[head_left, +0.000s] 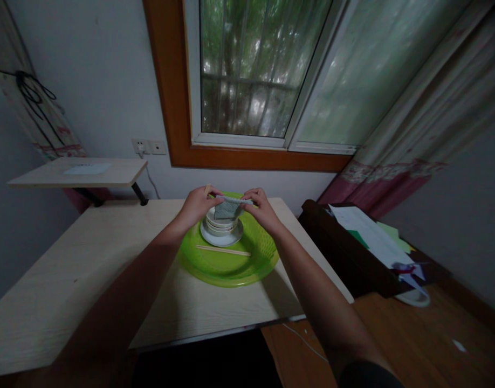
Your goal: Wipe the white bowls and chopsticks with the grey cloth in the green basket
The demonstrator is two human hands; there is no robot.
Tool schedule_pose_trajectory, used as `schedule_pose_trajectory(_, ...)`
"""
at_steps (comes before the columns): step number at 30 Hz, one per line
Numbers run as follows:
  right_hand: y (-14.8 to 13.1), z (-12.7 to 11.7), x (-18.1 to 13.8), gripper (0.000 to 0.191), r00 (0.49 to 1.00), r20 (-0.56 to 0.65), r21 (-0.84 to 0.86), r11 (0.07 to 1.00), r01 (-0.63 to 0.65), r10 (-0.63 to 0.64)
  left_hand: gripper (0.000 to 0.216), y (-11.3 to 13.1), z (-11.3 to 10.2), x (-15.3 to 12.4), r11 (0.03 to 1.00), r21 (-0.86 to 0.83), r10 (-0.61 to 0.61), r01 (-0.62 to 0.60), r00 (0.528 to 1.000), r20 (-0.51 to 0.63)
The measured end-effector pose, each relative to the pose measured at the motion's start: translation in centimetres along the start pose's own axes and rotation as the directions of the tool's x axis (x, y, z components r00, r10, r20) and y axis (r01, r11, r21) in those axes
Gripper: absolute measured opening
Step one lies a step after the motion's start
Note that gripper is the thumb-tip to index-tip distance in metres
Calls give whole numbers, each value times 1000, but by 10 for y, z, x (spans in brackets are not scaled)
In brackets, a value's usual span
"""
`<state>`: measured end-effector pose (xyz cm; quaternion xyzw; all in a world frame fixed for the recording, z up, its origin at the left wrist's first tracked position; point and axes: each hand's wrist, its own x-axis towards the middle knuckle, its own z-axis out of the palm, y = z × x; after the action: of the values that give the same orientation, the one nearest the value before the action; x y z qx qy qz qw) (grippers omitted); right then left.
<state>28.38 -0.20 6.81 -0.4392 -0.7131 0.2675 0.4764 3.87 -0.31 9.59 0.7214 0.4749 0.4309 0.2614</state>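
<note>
Both my hands pinch a small grey cloth [228, 209] by its upper corners, stretched above the dishes. My left hand [201, 206] has its fingers closed on the left corner; a short light-brown piece, perhaps a ring or a stick end, shows at its fingers. My right hand [260, 207] is closed on the right corner. Behind and below the cloth, stacked white bowls [220, 228] sit on a white plate [236, 236], partly hidden. A pair of chopsticks [223, 250] lies in front of the plate. All of these dishes are inside a bright green plastic basket [227, 281].
The basket stands on a pale wooden table [122, 237]. A small raised shelf [49, 175] with a paper on it is at the left. Right of the table is a dark brown piece of furniture [336, 242] bearing papers [366, 234]. A window [251, 70] is behind.
</note>
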Motion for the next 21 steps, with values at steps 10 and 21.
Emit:
schedule_pose_trajectory(10,8,15,-3,42,943,72,550,776,-308,324,39,-8,10,0,838,-537,-142,98,989,-41)
schedule_pose_trajectory(21,-10,26,-6,40,968,229,375,908,-186,104,58,-7,23,11,551,-828,-314,98,944,-98)
